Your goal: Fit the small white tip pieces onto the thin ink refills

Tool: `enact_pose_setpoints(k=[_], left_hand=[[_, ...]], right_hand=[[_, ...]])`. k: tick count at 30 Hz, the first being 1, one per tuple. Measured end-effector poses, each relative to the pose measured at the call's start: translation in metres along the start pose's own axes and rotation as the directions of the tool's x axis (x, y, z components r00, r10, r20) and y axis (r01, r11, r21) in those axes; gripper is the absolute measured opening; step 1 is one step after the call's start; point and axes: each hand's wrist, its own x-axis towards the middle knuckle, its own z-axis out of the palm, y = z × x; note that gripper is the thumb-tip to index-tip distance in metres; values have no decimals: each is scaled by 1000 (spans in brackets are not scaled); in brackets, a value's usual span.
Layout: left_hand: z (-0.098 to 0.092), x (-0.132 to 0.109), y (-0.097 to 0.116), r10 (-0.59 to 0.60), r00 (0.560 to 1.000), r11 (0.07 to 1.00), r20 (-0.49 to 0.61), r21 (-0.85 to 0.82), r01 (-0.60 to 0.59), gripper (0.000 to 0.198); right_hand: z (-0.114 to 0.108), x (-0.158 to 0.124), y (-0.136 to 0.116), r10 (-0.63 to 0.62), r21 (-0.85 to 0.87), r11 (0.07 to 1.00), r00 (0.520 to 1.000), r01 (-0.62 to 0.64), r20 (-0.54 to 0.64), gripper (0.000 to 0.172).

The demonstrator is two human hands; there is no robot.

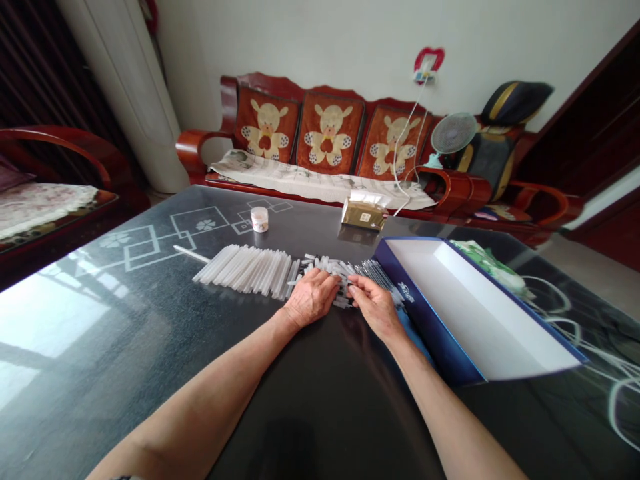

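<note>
My left hand (314, 295) is closed, fingers bent, over a pile of small white plastic pieces (327, 263). The pale pointed end of a slim pen (294, 283) sticks out at its left side. Close by on the right, my right hand (376, 305) has thumb and forefinger pinched together; whatever lies between them is too small to make out. A row of translucent white pen barrels (245, 269) lies left of my hands, with a single white pen (191, 253) beyond its far left end. Thin, shiny rods like pen refills (376, 272) lie behind my right hand.
An open blue box (435, 320) with a white inside stands right of my hands. A small white jar (259, 219) and a tissue box (364, 213) stand farther back on the dark table (150, 347). White cables (595, 333) and a green-white packet (493, 267) lie beyond the box.
</note>
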Motion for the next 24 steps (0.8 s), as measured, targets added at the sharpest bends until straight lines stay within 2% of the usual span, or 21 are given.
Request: enact_pose_setpoints(k=[5,11,17,24], left_hand=[[0,0,2,-5,1000,1000,31,1,5,30],[-3,1,3,4,998,1000,66,30,-6,32],[-1,0,2,-47,998,997,51,59,44,35],[-2,1,3,-44,997,998,56,36,42,35]], right_hand=[[4,0,5,-35,33,999,999,35,-2,28],[4,-2,6,-83,-50,995,996,84,12,27],[5,-3,9,-152,-101,984,988,149,-24,26],[6,-2,8,-133,-49,990,991,132,-7,28]])
